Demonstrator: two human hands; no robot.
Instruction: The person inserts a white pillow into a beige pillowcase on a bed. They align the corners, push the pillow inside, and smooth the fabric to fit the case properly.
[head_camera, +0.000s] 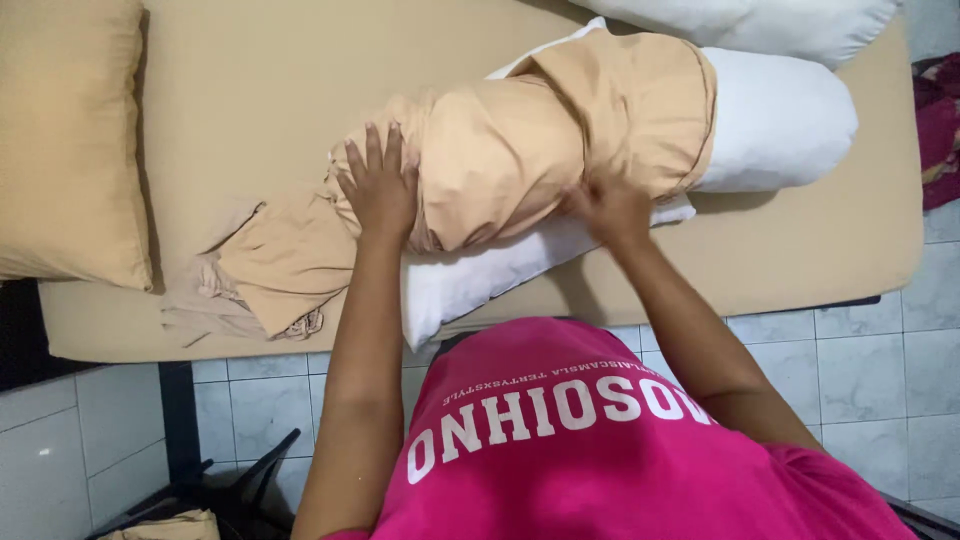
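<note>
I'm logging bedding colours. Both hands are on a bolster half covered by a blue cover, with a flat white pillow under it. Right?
Not quite: the cover is tan, not blue, as the head view shows. The rest holds: the left hand and right hand are on the bolster, which is half covered, and a flat white pillow lies under it.

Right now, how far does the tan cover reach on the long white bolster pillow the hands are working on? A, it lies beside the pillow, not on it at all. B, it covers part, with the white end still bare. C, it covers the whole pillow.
B: the tan cover wraps most of the bolster pillow, whose white end sticks out bare, while the left hand and right hand press on the covered part.
</note>
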